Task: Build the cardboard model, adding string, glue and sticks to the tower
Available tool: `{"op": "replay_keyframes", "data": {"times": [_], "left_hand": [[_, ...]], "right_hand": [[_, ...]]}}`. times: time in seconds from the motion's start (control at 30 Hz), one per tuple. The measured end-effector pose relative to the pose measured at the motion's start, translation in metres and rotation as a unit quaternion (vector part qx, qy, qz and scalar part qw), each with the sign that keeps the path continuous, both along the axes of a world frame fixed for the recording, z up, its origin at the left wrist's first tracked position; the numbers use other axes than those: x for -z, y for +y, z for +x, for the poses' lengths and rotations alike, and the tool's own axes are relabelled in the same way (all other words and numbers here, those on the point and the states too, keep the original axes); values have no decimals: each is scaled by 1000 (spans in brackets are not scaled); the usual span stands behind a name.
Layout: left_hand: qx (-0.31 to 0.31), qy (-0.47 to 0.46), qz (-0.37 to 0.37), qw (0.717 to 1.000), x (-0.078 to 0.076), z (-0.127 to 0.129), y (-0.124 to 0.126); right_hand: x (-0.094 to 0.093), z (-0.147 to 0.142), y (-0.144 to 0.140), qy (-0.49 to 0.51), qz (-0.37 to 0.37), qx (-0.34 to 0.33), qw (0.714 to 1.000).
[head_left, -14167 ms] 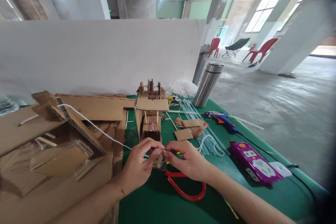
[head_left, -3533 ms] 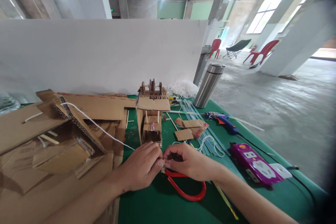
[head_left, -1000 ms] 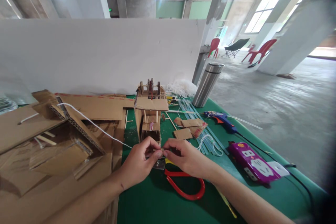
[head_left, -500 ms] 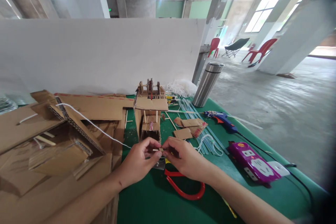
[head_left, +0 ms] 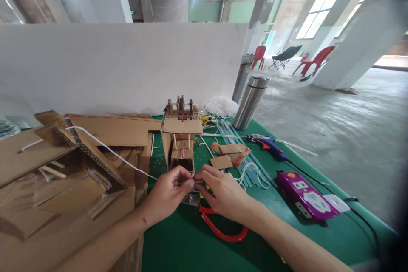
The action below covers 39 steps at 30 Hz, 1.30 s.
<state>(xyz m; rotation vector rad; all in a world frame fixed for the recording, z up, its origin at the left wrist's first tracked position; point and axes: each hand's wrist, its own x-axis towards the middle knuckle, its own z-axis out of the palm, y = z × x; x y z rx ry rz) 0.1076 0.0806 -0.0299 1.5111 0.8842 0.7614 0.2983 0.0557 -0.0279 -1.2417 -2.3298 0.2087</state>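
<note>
My left hand (head_left: 168, 193) and my right hand (head_left: 219, 193) meet fingertip to fingertip just above the green felt-like worktop (head_left: 178, 246). Both are pinched nearly closed on a small thin stick (head_left: 195, 181), pale and wood-coloured; so little of it shows between my fingers that I cannot tell its full length. Its long axis runs roughly left to right, from one hand to the other, about level with the worktop's surface.

Directly under my hands lie scissors with smooth red loop handles (head_left: 223, 231), the loops towards me and the dull metal pivot tucked beneath my fingers. A white string (head_left: 111, 151) runs in a taut line from the corrugated cardboard pile (head_left: 63, 178) on my left towards my left hand. Just beyond my fingertips stands a small cardboard model (head_left: 181, 140), boxy, with raw brown faces, thin wooden posts and little wheels on top.

To the right are flat cardboard scraps (head_left: 228, 156), a bundle of clear bluish glue sticks (head_left: 245, 157), a blue glue gun (head_left: 266, 143) and a glossy purple power strip (head_left: 306, 195). A brushed steel flask (head_left: 251, 102), cylindrical, stands upright near the far edge.
</note>
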Motion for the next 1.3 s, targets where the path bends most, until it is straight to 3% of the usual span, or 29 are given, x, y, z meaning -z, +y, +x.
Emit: {"op": "replay_keyframes", "data": {"times": [0.2,0.47,0.7,0.87,1.3], "left_hand": [[-4,-20,-34,999,-3,2,1],[-20,-58,-45,997,-10,3,-1],[-13,-139,-110,984,-12,1,0],[26,-185,-144,972,-10,0,-1],[108,-211,-161,958,-1,-5,2]], "right_hand": [[-2,-1,-1,-6,8,-4,1000],[-7,-3,-2,88,-47,-13,995],[-9,-3,-5,160,-54,-24,985],[-5,-2,-3,224,-49,-60,971],[-7,1,-2,249,-25,-111,962]]}}
